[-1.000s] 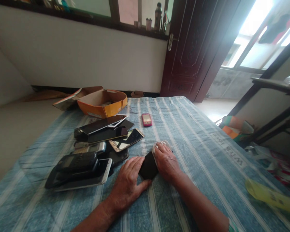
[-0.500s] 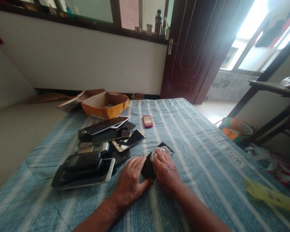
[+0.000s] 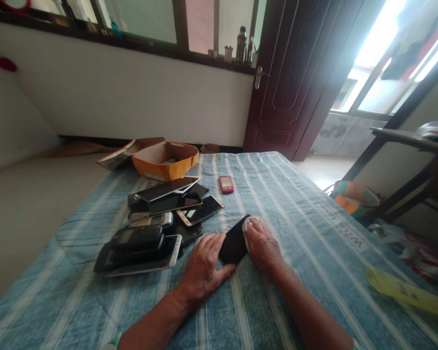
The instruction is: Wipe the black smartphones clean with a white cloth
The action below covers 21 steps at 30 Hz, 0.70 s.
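Note:
A black phone lies flat on the blue striped cloth, between my two hands. My left hand rests flat beside the phone, thumb pressed along its near edge, fingers spread. My right hand presses a small white cloth onto the phone's right side, fingers curled over the cloth. A heap of several phones lies just left of my left hand.
An orange cardboard box stands at the cloth's far left edge. A small pink phone lies alone beyond the heap. A yellow-green packet is at the right. A dark door and a black frame stand to the right.
My right hand with the white cloth has slid back and forth over the black phone. My left hand has kept the phone steady. The camera has tilted up a little.

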Motion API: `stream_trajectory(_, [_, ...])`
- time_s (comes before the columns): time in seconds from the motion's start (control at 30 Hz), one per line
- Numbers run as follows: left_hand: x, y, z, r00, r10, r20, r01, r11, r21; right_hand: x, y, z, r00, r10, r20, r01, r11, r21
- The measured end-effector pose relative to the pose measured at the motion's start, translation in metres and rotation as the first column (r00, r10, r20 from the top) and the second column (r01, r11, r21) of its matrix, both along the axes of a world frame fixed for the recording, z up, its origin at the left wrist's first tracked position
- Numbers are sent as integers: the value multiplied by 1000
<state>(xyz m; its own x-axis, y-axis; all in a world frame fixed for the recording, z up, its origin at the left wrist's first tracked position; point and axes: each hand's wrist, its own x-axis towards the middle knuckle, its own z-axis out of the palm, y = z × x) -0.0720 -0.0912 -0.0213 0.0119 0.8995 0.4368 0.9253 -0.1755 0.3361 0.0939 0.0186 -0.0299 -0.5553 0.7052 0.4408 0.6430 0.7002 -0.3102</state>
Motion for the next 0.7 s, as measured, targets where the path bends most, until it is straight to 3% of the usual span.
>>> stream_trajectory(0.2, [3, -1, 3, 1000, -4, 19, 5, 1000, -10, -6, -13, -10, 996, -86, -15, 86, 995, 48])
stream_trajectory(0.5, [1, 1, -2, 1000, -4, 23, 4, 1000, 22, -11, -56, -3, 996, 87, -4, -87, 996, 12])
stream_trajectory(0.7, [0, 3, -2, 1000, -11, 17, 11, 1000, 10, -2, -51, 7, 983, 180, -46, -181, 983, -32])
